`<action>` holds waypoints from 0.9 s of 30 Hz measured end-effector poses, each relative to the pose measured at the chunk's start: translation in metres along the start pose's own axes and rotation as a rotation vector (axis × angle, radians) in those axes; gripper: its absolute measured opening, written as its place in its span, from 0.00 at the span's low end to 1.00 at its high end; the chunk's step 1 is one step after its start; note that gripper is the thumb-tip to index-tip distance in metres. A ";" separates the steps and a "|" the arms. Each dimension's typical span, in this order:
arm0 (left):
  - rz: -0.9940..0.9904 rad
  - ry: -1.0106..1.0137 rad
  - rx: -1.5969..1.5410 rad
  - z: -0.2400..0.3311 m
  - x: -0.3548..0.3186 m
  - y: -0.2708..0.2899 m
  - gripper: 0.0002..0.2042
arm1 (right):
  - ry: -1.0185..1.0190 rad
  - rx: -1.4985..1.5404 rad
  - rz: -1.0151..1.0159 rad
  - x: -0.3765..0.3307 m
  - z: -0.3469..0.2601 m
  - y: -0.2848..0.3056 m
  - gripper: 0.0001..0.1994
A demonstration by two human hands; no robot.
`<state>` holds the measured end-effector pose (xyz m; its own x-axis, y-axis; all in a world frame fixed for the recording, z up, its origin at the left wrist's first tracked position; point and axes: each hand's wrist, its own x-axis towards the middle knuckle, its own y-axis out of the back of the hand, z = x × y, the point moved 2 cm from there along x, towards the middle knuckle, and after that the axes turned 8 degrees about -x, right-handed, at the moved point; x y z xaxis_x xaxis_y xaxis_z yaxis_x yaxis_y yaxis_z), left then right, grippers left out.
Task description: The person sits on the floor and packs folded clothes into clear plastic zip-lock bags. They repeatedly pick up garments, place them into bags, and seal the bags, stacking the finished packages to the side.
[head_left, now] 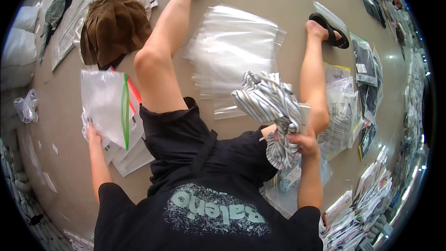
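My right hand is closed around a bunched striped garment in white, grey and tan. A flat white card sticks up beside the cloth from the same grip. On the left, my left hand pinches the lower edge of a clear zip bag with a green closure strip. Behind that bag shows a red strip, apparently of another bag. Part of the left fingers is hidden by the plastic. Between my legs, a fanned stack of clear plastic bags lies on the floor.
A brown pleated skirt lies at the far left. Packed garments in clear bags lie beyond my right leg, with dark packed garments farther right. Stacked packages stand at the lower right. White bulky sacks line the left edge.
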<state>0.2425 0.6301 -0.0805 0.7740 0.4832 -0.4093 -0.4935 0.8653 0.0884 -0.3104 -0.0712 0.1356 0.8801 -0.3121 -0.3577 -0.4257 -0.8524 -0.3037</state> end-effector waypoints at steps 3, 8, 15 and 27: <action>0.092 -0.360 0.248 0.000 -0.036 0.005 0.21 | 0.020 -0.061 0.088 -0.022 -0.007 0.016 0.31; -0.903 -0.839 0.454 0.028 -0.329 -0.174 0.11 | -0.006 -0.221 0.173 -0.056 -0.031 0.029 0.38; -1.961 -1.392 0.923 -0.178 -0.583 -0.322 0.16 | -0.203 -0.657 -0.432 -0.095 -0.081 0.015 0.42; -1.879 -1.731 0.969 -0.261 -0.598 -0.344 0.07 | 0.189 -1.554 0.211 -0.088 0.053 -0.051 0.32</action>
<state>-0.1542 0.0090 -0.1034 -0.2618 -0.9649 0.0190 0.3388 -0.0734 0.9380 -0.3769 0.0220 0.1358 0.8982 -0.4207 -0.1276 -0.0217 -0.3323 0.9429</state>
